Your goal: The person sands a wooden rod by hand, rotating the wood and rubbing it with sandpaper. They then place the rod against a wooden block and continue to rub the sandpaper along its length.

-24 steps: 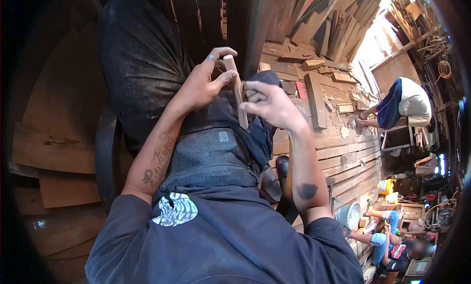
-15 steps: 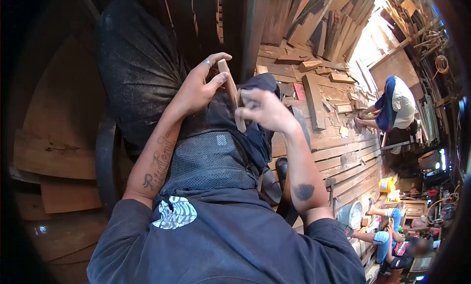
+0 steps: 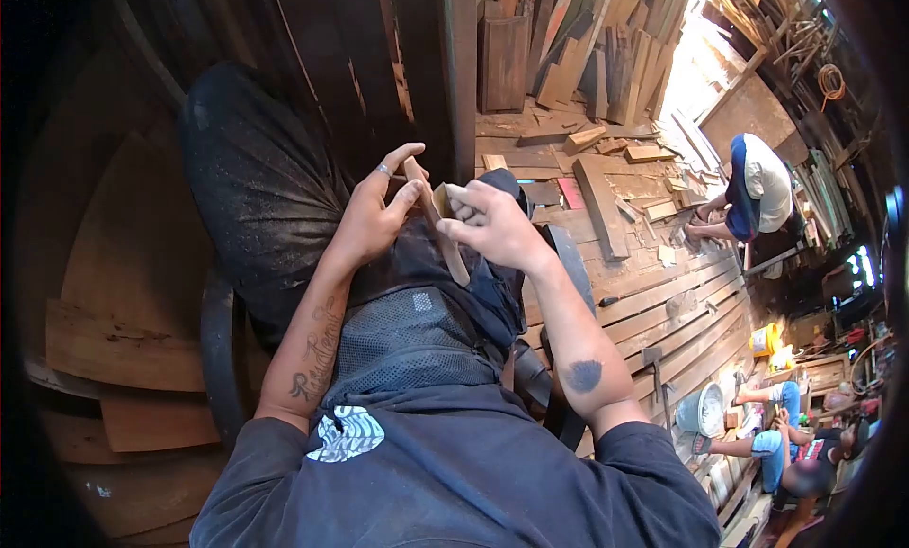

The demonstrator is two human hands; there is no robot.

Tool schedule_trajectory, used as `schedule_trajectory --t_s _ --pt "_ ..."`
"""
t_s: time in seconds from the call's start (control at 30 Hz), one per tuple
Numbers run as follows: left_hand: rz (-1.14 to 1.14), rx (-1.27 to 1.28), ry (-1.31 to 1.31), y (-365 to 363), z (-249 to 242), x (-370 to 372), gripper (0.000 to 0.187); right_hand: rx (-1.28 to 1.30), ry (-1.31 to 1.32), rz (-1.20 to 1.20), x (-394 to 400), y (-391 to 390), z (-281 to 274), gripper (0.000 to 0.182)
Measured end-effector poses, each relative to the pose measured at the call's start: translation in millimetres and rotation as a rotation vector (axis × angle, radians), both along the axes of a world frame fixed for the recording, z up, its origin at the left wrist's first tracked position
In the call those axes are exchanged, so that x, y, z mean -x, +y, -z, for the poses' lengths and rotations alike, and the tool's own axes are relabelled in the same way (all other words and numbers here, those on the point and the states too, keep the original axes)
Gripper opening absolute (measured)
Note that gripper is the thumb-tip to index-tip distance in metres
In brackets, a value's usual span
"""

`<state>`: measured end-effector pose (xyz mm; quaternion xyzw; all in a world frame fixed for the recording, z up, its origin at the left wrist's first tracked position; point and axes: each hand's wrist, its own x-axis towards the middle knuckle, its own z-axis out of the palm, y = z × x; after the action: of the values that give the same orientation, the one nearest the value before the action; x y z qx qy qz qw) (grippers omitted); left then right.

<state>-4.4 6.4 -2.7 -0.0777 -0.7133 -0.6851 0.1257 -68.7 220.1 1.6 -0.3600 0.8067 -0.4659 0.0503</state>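
Observation:
A narrow wooden piece (image 3: 453, 256) slants above my lap, between my two hands. My left hand (image 3: 371, 212) grips its upper end between thumb and fingers, with a ring showing on one finger. My right hand (image 3: 492, 221) has its fingers curled around a small yellowish-brown pad (image 3: 441, 201), which rests against the side of the wooden piece. What the pad is made of cannot be made out. Below the wooden piece lies a dark mesh fabric (image 3: 407, 344) across my waist.
Wood offcuts (image 3: 649, 154) and a long beam (image 3: 600, 207) lie on the plank floor. Boards (image 3: 559, 51) lean behind. One person (image 3: 762, 188) bends over at the right; another (image 3: 805, 453) sits lower right near a bucket (image 3: 702, 411).
My right hand has moved up along the wooden piece and is now less blurred, with the pad showing more clearly. The whole view has shifted slightly.

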Motion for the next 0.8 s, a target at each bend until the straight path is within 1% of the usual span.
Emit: schedule_trajectory --t_s 0.1,0.13,0.17,0.2,0.23,0.3,0.33,0.4,0.43,0.47,0.5,0.53,0.6,0.63,0.67,0.7,0.73,0.77,0.8 --pt "0.013 -0.048 -0.040 0 -5 1 0.041 -0.370 0.075 -0.036 1 5 -1 0.038" --pt "0.014 -0.088 -0.062 0 -3 1 0.041 -0.397 -0.009 -0.061 -2 8 -6 0.037" --pt "0.013 -0.126 -0.075 -1 -2 3 0.040 -0.345 0.004 -0.087 -3 14 -9 0.036" --pt "-0.016 -0.123 -0.029 3 -2 2 0.038 -0.252 -0.016 -0.031 3 16 -7 0.037" --pt "-0.003 -0.011 -0.009 0 -1 6 0.047 -0.159 -0.037 0.021 11 16 -2 0.038" --pt "0.020 0.122 0.063 5 -2 1 0.060 0.091 0.042 0.185 22 19 3 0.043" --pt "0.035 0.142 -0.025 6 -7 0 0.069 0.185 0.012 0.211 24 22 -3 0.046" --pt "0.024 0.062 0.003 8 -13 -4 0.063 0.246 0.059 0.235 27 35 8 0.046" --pt "0.027 0.035 0.035 5 -22 2 0.060 0.293 0.100 0.252 28 39 1 0.046" --pt "0.005 0.014 0.158 -4 -33 8 0.055 0.133 0.123 0.334 25 51 -7 0.048" --pt "-0.001 -0.017 0.263 -10 -45 11 0.050 0.107 0.197 0.372 26 56 -11 0.049" --pt "-0.044 -0.054 0.331 -14 -76 2 0.041 0.124 0.203 0.400 25 62 -13 0.049" --pt "-0.157 -0.078 0.407 -35 -129 -18 0.039 0.150 0.221 0.460 25 76 -14 0.047" --pt "-0.327 -0.087 0.394 -41 -158 -33 0.041 0.167 0.226 0.492 23 82 -11 0.046" --pt "-0.354 -0.088 0.538 -63 -169 -35 0.042 0.225 0.081 0.513 15 87 -8 0.045" --pt "-0.426 -0.105 0.623 -84 -184 -37 0.044 0.187 -0.077 0.512 6 92 -12 0.050" --pt "-0.505 -0.044 0.724 -117 -194 -33 0.045 0.226 -0.073 0.516 14 96 14 0.050" --pt "-0.511 0.030 0.771 -149 -209 -33 0.047 0.265 -0.077 0.520 24 98 40 0.050" --pt "-0.463 0.094 0.834 -194 -219 -28 0.048 0.259 -0.120 0.544 19 98 36 0.048"
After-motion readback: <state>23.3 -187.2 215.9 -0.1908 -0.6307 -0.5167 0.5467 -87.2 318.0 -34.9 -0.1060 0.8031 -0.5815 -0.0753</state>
